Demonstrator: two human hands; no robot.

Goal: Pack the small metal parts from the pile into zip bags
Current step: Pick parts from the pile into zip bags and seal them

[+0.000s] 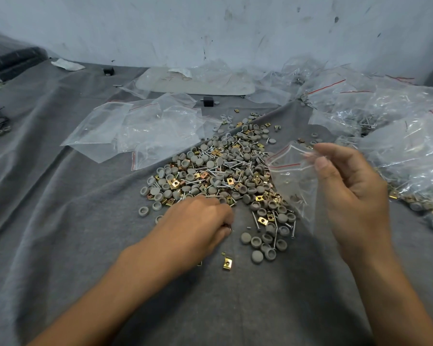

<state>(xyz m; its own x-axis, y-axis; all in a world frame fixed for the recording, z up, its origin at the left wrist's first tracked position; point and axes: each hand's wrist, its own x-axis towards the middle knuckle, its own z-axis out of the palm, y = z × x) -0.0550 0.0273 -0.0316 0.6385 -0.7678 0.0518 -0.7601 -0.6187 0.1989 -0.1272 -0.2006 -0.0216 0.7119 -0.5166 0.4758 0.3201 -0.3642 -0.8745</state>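
The forearms enter from 6 o'clock over a grey cloth (60, 221) spread on the desk. The left hand (198, 226) is curled knuckles-up at the near edge of the pile (218, 176), fingers closed on something small; a ring-like bit of metal shows at its fingertips, but what else it holds I cannot tell. A loose clip (227, 263) lies just beside it at 5 o'clock. The right hand (348, 191) is raised at 3 o'clock, pinching a bag (293, 178) by its rim; the red zip line points toward 10 o'clock, the bag's long axis hanging down toward 6, with a few parts already inside.

The pile of grey caps, screws and brass clips stretches from 7 toward 1 o'clock. The step looks like gathering a count; the next move calls for carrying the pinch to the bag's mouth, which must be spread.

Farther out, empty bags (140, 128) lie at 11 o'clock, filled bags (398, 116) at 2.
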